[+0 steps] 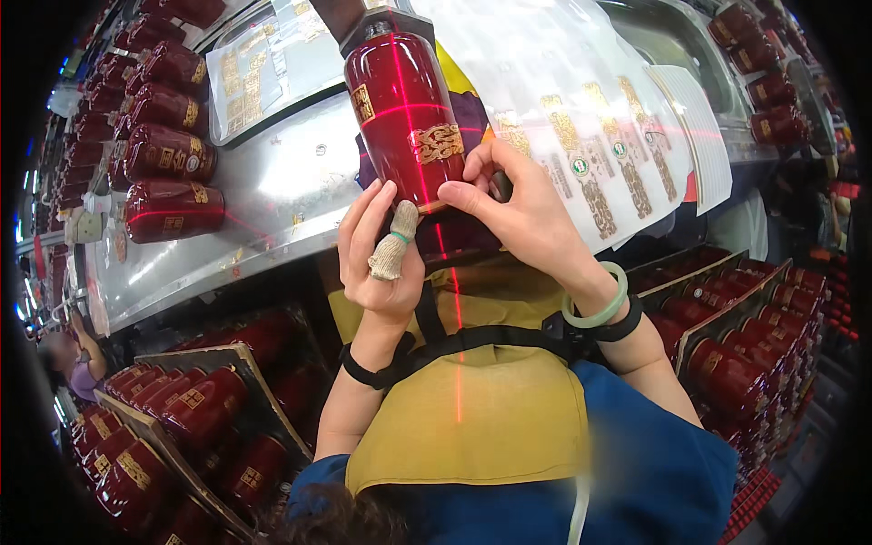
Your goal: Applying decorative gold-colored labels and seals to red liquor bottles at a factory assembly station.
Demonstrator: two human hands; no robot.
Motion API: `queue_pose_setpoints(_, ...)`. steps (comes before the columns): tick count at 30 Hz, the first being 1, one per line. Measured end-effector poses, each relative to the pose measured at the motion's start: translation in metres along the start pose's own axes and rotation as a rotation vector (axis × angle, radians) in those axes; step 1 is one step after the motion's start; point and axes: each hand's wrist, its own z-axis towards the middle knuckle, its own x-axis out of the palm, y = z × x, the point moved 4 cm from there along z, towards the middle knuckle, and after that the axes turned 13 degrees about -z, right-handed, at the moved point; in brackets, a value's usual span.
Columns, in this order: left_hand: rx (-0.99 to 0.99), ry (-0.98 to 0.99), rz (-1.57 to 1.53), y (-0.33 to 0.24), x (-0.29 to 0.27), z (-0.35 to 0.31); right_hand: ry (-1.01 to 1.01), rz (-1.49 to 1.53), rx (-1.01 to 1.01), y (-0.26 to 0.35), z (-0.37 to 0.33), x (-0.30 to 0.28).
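A glossy dark red bottle (400,118) with gold decals lies with its neck pointing away from me, against a dark holder at the far end. My left hand (380,254) grips its near left edge, fingers along the side. A knitted finger cot (397,241) with a green band covers the left thumb. My right hand (522,204) pinches the near right edge between thumb and forefinger, close to the gold pattern (435,143). Something small and dark (500,186) shows among the right fingers; its kind is unclear. A red laser cross falls on the bottle.
Several red bottles (173,150) lie on the metal table (272,182) at left. Decal sheets (599,118) cover its right side, near a stack of white paper (695,136). A tray (263,73) holds more decals. Bottle-filled crates (272,400) flank me. Another person (82,363) is at far left.
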Motion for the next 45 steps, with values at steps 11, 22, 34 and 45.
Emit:
queue_pose_setpoints(11, -0.011, 0.009, 0.017, 0.0, 0.0, -0.001, 0.101, 0.053, 0.103, -0.006, 0.002, -0.003)
queue_pose_setpoints(22, -0.018, 0.01, 0.0, -0.001, 0.002, -0.002, 0.141, 0.119, 0.116, -0.005, 0.005, -0.007)
queue_pose_setpoints(34, -0.026, 0.028, 0.011, -0.002, 0.002, -0.002, 0.16, 0.151, 0.134, -0.008, 0.005, -0.009)
queue_pose_setpoints(45, -0.038, 0.02, 0.01, -0.002, 0.003, -0.003, 0.161, 0.175, 0.099, -0.013, 0.005, -0.008)
